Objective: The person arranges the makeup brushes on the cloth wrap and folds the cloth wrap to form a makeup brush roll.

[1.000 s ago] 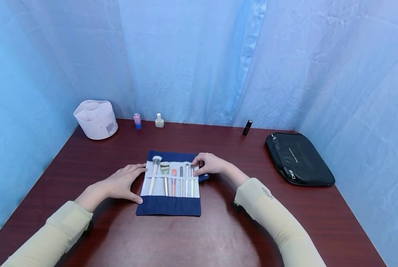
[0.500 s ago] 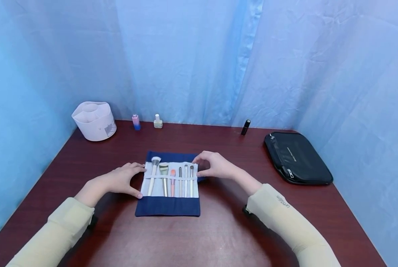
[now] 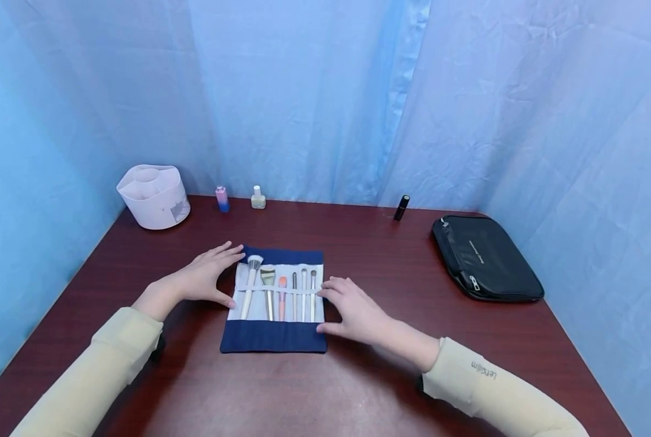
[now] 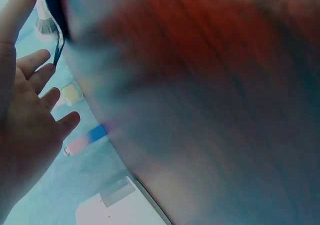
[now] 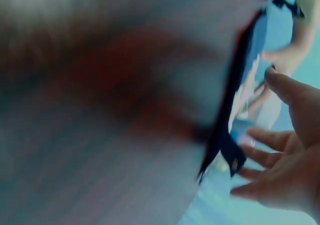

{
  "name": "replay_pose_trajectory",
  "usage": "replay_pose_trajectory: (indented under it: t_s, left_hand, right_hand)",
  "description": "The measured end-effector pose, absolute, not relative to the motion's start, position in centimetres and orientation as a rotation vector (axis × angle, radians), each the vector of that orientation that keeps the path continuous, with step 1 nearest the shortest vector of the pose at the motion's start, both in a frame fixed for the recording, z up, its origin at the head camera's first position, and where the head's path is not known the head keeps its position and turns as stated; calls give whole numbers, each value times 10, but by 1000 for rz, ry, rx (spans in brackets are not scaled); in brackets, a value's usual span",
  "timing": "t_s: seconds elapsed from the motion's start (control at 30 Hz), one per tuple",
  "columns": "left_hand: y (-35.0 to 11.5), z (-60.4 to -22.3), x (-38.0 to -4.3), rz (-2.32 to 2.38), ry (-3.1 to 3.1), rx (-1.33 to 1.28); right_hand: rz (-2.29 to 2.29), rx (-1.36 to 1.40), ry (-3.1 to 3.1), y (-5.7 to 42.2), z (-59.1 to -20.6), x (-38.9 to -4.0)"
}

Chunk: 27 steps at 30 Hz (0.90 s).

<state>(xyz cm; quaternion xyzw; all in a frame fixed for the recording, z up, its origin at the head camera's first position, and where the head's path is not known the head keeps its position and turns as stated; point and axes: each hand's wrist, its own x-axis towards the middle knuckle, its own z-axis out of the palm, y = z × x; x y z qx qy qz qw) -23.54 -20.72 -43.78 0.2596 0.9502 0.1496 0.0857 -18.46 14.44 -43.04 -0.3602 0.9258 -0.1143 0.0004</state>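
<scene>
A navy brush roll (image 3: 273, 337) lies unfolded on the table, its pale lining showing. Several makeup brushes are tucked under its white elastic band, among them a large white-handled brush (image 3: 251, 288) and a small orange one (image 3: 282, 297). My left hand (image 3: 207, 278) is at the roll's left edge, fingers extended toward its top corner and thumb near the lining. At the right edge is my right hand (image 3: 358, 312), fingers spread and nearly straight. In the right wrist view, a snap tab (image 5: 233, 155) sticks out from the roll close to those fingers.
A white divided organizer (image 3: 153, 200) stands at the back left. Near the back edge are a pink-and-blue tube (image 3: 222, 199), a nail polish bottle (image 3: 257, 199) and a small black tube (image 3: 401, 208). A black zipped case (image 3: 486, 258) lies at the right.
My right hand has let go of the rightmost brush and shifted down along the roll's right edge, its fingers spreading. My left hand has slid slightly upward along the left edge.
</scene>
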Motion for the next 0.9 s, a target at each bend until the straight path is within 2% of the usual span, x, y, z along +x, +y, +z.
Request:
replay_pose_trajectory:
  t_s: [0.2,0.37,0.9]
  left_hand:
    - [-206,-445,-238,382,2812,781]
    - [-205,-446,-236,392,2788,776]
    - [-193,-442,-216,429,2824,817]
  right_hand:
    - [-139,-1073,2863,139,-440,-169]
    - [-136,-1024,2839,141,-442,-171]
    - [-294,-1146,2594,194,-438,-221]
